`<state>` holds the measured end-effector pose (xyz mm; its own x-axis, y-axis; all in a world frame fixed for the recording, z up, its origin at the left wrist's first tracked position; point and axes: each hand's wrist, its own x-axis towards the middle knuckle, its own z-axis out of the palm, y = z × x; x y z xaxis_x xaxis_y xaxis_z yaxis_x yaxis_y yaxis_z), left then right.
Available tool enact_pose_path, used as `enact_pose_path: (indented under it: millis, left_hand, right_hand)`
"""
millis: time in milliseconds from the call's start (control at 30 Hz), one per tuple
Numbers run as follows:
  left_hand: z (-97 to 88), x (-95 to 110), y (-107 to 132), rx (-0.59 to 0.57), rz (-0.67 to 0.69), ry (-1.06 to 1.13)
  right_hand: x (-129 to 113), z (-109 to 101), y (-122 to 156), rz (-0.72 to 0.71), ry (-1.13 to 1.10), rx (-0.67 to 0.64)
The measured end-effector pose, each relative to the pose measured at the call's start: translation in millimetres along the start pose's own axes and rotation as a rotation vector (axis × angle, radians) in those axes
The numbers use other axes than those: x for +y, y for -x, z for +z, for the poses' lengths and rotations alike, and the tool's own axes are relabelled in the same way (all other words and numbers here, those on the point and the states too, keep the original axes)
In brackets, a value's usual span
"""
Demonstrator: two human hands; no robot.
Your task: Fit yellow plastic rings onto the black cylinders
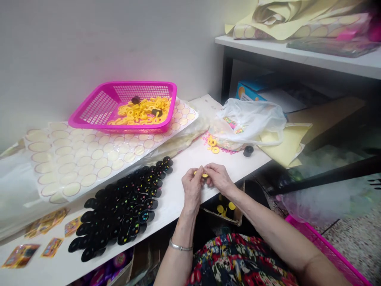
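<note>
Your left hand (192, 186) and right hand (219, 177), grips closed, pinch 1 yellow ring (204, 174); black caps (125, 206) lie rowed, basket (125, 84) looks well stocked.

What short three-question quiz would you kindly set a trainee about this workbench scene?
1. True or false: the pink basket holds mostly yellow rings.
2. What do the left hand and right hand pinch together? A) small yellow piece; B) scissors; C) pen.
3. Fill in: the silver bracelet sits on the ___ wrist.
Key: 1 true; 2 A; 3 left.
</note>
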<state>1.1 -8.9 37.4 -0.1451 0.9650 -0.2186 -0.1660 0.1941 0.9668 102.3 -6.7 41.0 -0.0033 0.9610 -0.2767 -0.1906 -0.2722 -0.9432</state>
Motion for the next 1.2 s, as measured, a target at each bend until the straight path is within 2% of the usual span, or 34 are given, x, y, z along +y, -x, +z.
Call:
enact_pose_path:
  millis: [100,333,533,800,900,1000,1100,1200]
  left_hand:
    - [5.3,-0.2,2.4,0.036,0.000,0.022]
    - [17.3,2.5,11.8,0.130,-0.018,0.106]
    - [15.9,-4.0,7.5,0.161,-0.034,0.033]
    - [8.5,-16.2,-1.5,0.174,-0.012,-0.037]
    - [5.4,-13.0,-1.1,0.138,-0.034,-0.017]
    - [2.9,-9.6,4.9,0.060,0.018,0.071]
    - [0.0,-9.5,18.3,-0.028,0.087,0.121]
    - [-2.9,-10.6,34.1,-0.116,0.092,0.141]
  right_hand:
    - [-0.2,1.1,1.0,0.019,-0.016,0.004]
    - [2.0,2.1,1.8,0.159,-0.127,-0.001]
    - [-1.9,4.2,1.3,0.192,-0.120,0.056]
    - [4.7,6.6,-2.5,0.183,-0.130,0.084]
    - [2.6,7.9,-2.0,0.187,-0.137,0.046]
    - [-2.1,8.9,2.1,0.174,-0.160,0.028]
    - [-4.6,7.2,14.0,0.165,-0.285,0.029]
    - [-4.7,1.0,32.5,0.155,-0.439,-0.004]
